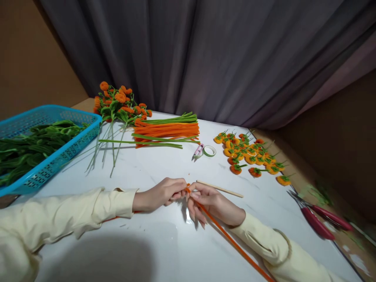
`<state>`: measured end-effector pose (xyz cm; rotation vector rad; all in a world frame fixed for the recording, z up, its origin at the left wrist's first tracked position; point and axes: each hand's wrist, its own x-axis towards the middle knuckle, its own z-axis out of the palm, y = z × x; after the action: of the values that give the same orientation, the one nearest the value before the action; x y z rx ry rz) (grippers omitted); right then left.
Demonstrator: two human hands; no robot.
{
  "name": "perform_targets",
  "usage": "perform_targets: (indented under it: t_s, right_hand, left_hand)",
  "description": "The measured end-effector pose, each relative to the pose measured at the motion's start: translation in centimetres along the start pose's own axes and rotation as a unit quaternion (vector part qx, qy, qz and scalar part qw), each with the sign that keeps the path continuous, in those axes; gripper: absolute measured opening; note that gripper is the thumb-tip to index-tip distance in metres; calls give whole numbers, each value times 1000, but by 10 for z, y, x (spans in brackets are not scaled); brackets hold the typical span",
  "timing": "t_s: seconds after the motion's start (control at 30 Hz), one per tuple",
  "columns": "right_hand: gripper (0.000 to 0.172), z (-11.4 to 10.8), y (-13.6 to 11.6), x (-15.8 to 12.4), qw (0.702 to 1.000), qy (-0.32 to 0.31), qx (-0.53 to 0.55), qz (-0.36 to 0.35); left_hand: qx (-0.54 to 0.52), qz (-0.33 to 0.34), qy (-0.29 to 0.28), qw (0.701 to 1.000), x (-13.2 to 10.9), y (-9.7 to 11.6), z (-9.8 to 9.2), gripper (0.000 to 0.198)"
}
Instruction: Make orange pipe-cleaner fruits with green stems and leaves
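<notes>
My left hand point(166, 192) and my right hand point(210, 201) meet over the white table. Both pinch an orange pipe cleaner point(232, 241), whose bent or twisted part lies between the fingertips. One long end runs from my right hand down toward the lower right. A bit of orange also shows under my left sleeve. Just beyond my right hand lies a thin wooden stick point(220, 188), apart from the fingers. My left fingertips are partly hidden behind the knuckles.
A blue basket point(69, 154) of green leaves stands left. Behind are orange flowers on stems point(120, 98) and a bundle of orange pipe cleaners point(167, 130). Green tape point(209, 151) and a pink cutter point(198, 150) lie centrally. Right are flower heads point(251, 158) and red-handled pliers point(317, 223).
</notes>
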<state>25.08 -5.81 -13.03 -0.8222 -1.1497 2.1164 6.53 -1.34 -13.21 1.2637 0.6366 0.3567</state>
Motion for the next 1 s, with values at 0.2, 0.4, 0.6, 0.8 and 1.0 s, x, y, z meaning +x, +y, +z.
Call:
perform_targets:
  t_s: [0.2,0.4,0.6,0.8,1.0]
  right_hand:
    - [22,6,4,1,999,37,-18,-31]
    - [24,7,11,1,996,46,-38,-59]
    - [25,9,12,1,995,56,-49,-59]
    - [25,12,11,1,994,67,-62,-66]
    - [25,13,15,1,993,66,-62,-71]
  left_hand:
    - [59,22,9,998,-2,-6,0,31]
    - [145,70,19,987,-6,-2,4,31]
    - [183,82,18,979,-6,-2,5,31]
    - [276,118,41,953,-8,-1,6,29]
    - [272,122,40,954,-9,-1,7,27]
